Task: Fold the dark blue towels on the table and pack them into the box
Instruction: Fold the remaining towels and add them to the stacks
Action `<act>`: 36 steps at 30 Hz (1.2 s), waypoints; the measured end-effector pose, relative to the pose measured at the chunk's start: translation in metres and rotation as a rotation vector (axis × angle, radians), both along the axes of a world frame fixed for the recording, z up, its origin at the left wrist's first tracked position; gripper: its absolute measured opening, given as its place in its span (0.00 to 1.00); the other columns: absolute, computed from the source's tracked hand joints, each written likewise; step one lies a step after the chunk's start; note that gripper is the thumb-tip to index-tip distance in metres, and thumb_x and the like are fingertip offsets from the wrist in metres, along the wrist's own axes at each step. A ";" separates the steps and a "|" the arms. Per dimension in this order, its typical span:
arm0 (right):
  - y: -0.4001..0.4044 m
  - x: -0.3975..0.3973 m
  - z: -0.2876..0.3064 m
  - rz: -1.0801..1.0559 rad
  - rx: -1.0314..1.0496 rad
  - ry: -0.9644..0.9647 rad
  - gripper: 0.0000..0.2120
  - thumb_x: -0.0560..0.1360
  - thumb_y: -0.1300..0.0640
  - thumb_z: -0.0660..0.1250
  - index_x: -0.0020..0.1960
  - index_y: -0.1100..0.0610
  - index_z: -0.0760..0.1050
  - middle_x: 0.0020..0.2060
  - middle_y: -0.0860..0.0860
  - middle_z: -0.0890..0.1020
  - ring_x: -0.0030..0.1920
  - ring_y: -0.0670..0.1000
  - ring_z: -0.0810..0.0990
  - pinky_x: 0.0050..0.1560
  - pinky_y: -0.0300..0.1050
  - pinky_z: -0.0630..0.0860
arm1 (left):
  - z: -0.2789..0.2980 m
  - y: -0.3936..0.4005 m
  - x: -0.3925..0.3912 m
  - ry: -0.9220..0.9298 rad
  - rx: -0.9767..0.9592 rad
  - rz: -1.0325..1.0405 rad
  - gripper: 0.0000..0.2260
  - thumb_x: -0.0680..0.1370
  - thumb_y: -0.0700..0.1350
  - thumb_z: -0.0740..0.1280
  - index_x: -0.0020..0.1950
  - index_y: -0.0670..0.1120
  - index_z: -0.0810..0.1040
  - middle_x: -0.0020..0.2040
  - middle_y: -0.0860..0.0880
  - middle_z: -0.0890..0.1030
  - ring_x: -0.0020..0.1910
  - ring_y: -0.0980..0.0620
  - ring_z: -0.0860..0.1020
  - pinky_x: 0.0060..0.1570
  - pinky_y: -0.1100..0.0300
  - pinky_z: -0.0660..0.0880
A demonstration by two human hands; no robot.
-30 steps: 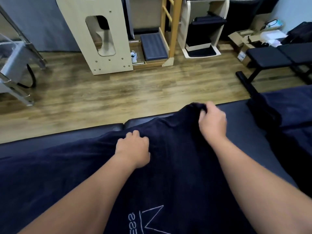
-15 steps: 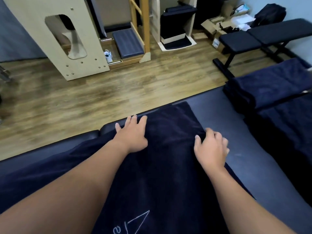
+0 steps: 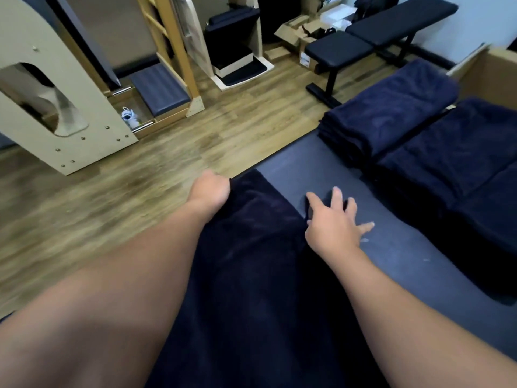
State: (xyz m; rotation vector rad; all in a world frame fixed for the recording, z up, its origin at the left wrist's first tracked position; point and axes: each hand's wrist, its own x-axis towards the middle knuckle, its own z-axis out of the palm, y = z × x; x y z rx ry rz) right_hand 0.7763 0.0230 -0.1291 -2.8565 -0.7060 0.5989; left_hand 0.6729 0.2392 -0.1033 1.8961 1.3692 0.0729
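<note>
The towel (image 3: 251, 261) being worked lies lengthwise down the desk (image 3: 391, 247), a long dark blue strip running from the far edge back toward the person, between the two forearms. It looks already folded narrow, so the step in hand is probably squaring it up before folding it shorter.

To do that well, the far corners should be pinched together evenly, the long edges kept in line, and the pile smoothed flat before the far end is brought toward the near one; a crooked edge now would likely show in every later fold.

The left hand (image 3: 211, 190) sits at the far left corner of the towel, right at the desk's edge, curled closed on the cloth there. The right hand (image 3: 333, 222) rests on the towel's right edge with its fingers spread open, partly on cloth and partly on bare desk, pressing rather than holding anything.

To the right, well apart from the hands, folded towels (image 3: 391, 113) lie stacked on the desk. Beyond them, at the frame's right edge, stands the cardboard box (image 3: 492, 77); its inside cannot be seen.
</note>
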 end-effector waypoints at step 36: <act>0.004 0.026 0.014 0.070 -0.047 0.245 0.30 0.80 0.40 0.57 0.78 0.32 0.49 0.82 0.50 0.42 0.80 0.63 0.39 0.65 0.84 0.52 | 0.007 -0.035 0.025 0.198 0.735 -0.604 0.08 0.77 0.45 0.66 0.53 0.43 0.74 0.56 0.41 0.72 0.57 0.37 0.72 0.49 0.47 0.71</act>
